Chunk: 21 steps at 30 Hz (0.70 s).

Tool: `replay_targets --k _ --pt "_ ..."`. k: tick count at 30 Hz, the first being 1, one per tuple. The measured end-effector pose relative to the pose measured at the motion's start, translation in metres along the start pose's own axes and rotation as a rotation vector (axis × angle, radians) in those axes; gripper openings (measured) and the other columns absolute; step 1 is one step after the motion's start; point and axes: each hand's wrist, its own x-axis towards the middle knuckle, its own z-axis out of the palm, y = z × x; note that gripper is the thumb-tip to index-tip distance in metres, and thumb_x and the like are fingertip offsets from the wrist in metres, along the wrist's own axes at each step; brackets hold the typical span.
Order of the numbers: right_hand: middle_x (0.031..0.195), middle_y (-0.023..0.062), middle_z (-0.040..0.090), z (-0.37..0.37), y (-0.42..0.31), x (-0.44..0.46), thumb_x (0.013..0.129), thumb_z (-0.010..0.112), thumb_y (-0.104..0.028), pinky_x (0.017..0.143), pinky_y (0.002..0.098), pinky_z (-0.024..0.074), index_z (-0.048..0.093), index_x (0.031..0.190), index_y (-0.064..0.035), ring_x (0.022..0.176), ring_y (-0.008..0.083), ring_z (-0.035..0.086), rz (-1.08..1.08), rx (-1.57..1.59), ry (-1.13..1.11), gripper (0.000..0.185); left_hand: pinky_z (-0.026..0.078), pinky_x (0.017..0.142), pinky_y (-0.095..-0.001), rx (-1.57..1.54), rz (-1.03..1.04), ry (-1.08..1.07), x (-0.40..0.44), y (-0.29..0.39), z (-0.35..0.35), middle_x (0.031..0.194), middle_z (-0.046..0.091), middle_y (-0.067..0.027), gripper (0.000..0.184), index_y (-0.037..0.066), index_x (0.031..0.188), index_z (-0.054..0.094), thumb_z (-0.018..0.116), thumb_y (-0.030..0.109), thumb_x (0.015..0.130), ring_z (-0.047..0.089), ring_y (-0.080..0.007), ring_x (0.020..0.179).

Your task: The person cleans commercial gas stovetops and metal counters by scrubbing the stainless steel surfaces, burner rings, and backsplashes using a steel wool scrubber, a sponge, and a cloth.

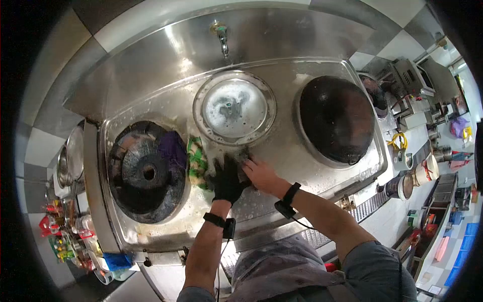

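Observation:
My left hand (227, 180), in a black glove, lies on the wet steel stove top (282, 126) with its fingers spread. Close beside it, my bare right hand (261, 176) bends its fingers over a small dark patch, which I cannot identify. Just left of the glove is a green, patterned cloth (197, 162). A dark purple cloth (172, 150) drapes over the right edge of the blackened burner ring (132, 168). Beyond my hands, a round metal basin (201, 123) set in the stove top holds foamy water.
A black wok (336, 121) rests upside down at the right. A tap (221, 38) juts from the steel backsplash above the basin. Metal bowls (73, 151) and bottles stand past the left edge. Buckets (400, 186) and shelves with kitchenware line the right side.

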Motion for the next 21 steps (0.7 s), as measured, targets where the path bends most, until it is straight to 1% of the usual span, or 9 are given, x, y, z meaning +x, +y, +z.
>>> replay_targets --k 2,4,7,9,12,15,17,19,21 --pt "0.115 0.0187 0.061 0.000 0.014 0.001 0.088 0.059 -0.011 0.095 0.0472 0.0518 0.063 0.112 -0.0035 0.113 0.0376 0.060 0.008 0.115 0.098 0.025 0.006 0.123 -0.0672 -0.009 -0.077 -0.096 -0.014 0.011 -0.034 0.170 0.009 -0.0237 0.120 0.005 0.162 0.026 0.073 0.073 0.074 0.005 -0.0505 0.155" --pt "0.115 0.0189 0.061 -0.017 0.061 -0.006 0.087 0.059 -0.010 0.093 0.0486 0.0517 0.062 0.112 -0.0043 0.112 0.0382 0.060 0.240 0.116 -0.084 0.026 0.006 0.122 -0.0673 0.004 -0.060 -0.067 -0.012 0.006 -0.021 0.170 0.008 -0.0248 0.123 0.003 0.162 0.025 0.073 0.074 0.073 0.004 -0.0507 0.155" --pt "0.107 0.0184 0.063 -0.011 0.130 0.001 0.087 0.059 -0.009 0.093 0.0469 0.0514 0.065 0.105 -0.0039 0.110 0.0373 0.061 0.258 -0.010 0.013 0.020 0.007 0.122 -0.0668 0.012 -0.061 -0.048 -0.002 0.011 -0.022 0.170 0.005 -0.0265 0.127 0.001 0.162 0.023 0.073 0.076 0.072 0.000 -0.0510 0.155" --pt "0.097 0.0170 0.066 -0.010 0.173 0.023 0.086 0.059 -0.006 0.093 0.0515 0.0502 0.068 0.096 -0.0047 0.110 0.0363 0.061 0.404 0.050 -0.126 0.013 0.008 0.122 -0.0662 0.019 -0.074 -0.068 0.001 0.017 -0.031 0.170 0.003 -0.0272 0.129 0.000 0.162 0.022 0.073 0.077 0.072 -0.002 -0.0511 0.155" --pt "0.106 0.0134 0.072 -0.045 0.210 0.065 0.091 0.059 -0.014 0.098 0.0565 0.0499 0.075 0.100 -0.0071 0.112 0.0392 0.062 0.365 -0.185 -0.291 0.019 0.009 0.120 -0.0698 0.020 -0.151 -0.128 0.014 0.031 -0.042 0.170 0.000 -0.0268 0.132 0.001 0.163 0.020 0.074 0.078 0.070 -0.006 -0.0513 0.155" --pt "0.102 0.0113 0.073 -0.059 0.246 0.104 0.090 0.061 -0.016 0.096 0.0563 0.0508 0.077 0.095 -0.0099 0.111 0.0384 0.063 0.326 -0.314 -0.243 0.018 0.009 0.116 -0.0753 -0.041 -0.262 -0.174 0.028 0.039 -0.042 0.170 0.000 -0.0271 0.134 0.002 0.163 0.017 0.074 0.078 0.069 -0.007 -0.0523 0.155" --pt "0.099 0.0155 0.075 -0.059 0.265 0.133 0.089 0.062 -0.016 0.094 0.0554 0.0518 0.079 0.095 -0.0100 0.109 0.0397 0.064 0.318 -0.259 -0.158 0.019 0.010 0.113 -0.0790 -0.013 -0.265 -0.115 0.032 0.042 -0.034 0.170 -0.001 -0.0268 0.136 0.003 0.164 0.014 0.074 0.079 0.069 -0.007 -0.0532 0.154" --pt "0.101 0.0203 0.074 -0.065 0.279 0.173 0.085 0.065 -0.007 0.096 0.0536 0.0512 0.074 0.092 -0.0013 0.107 0.0397 0.067 0.317 0.160 -0.092 0.013 0.010 0.114 -0.0784 -0.026 -0.308 -0.169 0.040 0.045 -0.040 0.170 -0.001 -0.0266 0.139 0.003 0.164 0.010 0.075 0.079 0.067 -0.007 -0.0540 0.154" --pt "0.109 0.0221 0.074 -0.069 0.291 0.206 0.085 0.062 0.000 0.095 0.0484 0.0537 0.075 0.100 0.0002 0.103 0.0403 0.069 0.324 0.211 -0.141 0.021 0.010 0.113 -0.0795 -0.043 -0.282 -0.123 0.039 0.042 -0.032 0.170 -0.001 -0.0268 0.143 0.003 0.164 0.008 0.077 0.078 0.064 -0.007 -0.0544 0.154"
